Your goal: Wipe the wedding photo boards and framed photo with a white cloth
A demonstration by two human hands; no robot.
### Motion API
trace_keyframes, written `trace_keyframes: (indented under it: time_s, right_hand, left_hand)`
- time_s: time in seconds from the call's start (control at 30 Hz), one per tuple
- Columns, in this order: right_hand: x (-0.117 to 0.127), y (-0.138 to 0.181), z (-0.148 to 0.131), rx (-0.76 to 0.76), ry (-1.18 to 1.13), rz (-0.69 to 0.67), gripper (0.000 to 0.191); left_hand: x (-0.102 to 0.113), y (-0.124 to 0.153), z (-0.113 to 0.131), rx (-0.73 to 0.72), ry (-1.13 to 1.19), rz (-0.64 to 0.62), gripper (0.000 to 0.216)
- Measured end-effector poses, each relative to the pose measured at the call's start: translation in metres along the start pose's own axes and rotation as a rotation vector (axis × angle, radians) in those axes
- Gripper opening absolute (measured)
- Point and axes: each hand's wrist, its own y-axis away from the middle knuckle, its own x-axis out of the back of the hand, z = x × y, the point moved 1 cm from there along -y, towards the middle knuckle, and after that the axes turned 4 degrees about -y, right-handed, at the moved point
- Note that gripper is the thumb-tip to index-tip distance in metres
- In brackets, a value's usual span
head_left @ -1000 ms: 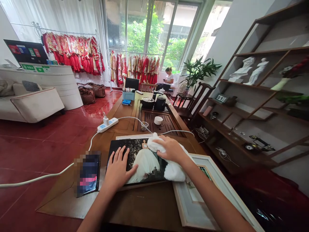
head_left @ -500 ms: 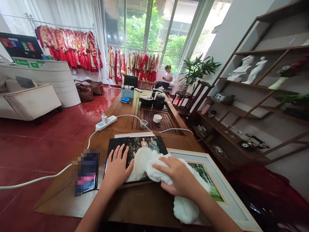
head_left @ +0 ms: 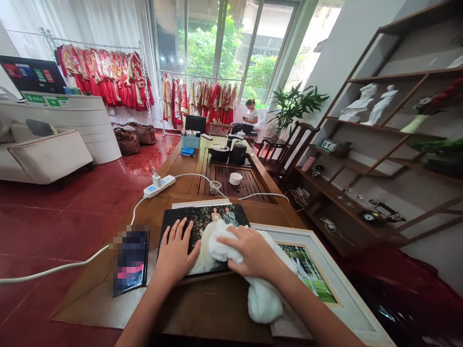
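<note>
A wedding photo panel (head_left: pixel 197 224) with a dark background lies flat on the wooden table (head_left: pixel 202 308). My left hand (head_left: pixel 177 250) rests on its left side, fingers spread and holding nothing. On the panel's right part, my right hand (head_left: pixel 249 250) is closed over a fluffy white cloth (head_left: pixel 265 301) and presses it against the pictured dress. The cloth's loose end hangs down toward the near table edge. Partly beneath the cloth and my right forearm lies a white-framed picture (head_left: pixel 307 236) showing greenery.
A phone (head_left: pixel 135 262) lies left of the panel. Beyond are a power strip (head_left: pixel 159 185) with a white cable, a tea tray (head_left: pixel 249 185) with a white cup (head_left: pixel 236 179), and black pots (head_left: pixel 238 152). A person (head_left: pixel 250 115) sits by the window.
My right hand has slid the cloth leftward across the photo panel, and more of the framed picture shows. My left hand has stayed in place on the panel.
</note>
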Motion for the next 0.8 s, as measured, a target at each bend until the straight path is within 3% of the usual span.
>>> trace_keyframes:
  time_s: [0.2, 0.37, 0.5, 0.8]
  right_hand:
    - [0.003, -0.021, 0.065, -0.226, 0.117, 0.093, 0.049]
    - [0.004, -0.039, 0.088, -0.308, 0.158, 0.125, 0.048]
    - [0.004, -0.037, 0.075, -0.257, 0.157, 0.109, 0.049]
    - [0.006, 0.001, -0.004, 0.102, 0.092, -0.091, 0.053]
  left_hand:
    - [0.003, -0.001, 0.001, 0.0, -0.019, -0.005, 0.055]
    - [0.004, -0.001, 0.002, -0.003, -0.048, 0.027, 0.054]
    - [0.002, -0.001, 0.004, 0.006, -0.065, 0.044, 0.054]
    - [0.0, 0.0, 0.004, 0.0, -0.075, 0.024, 0.056]
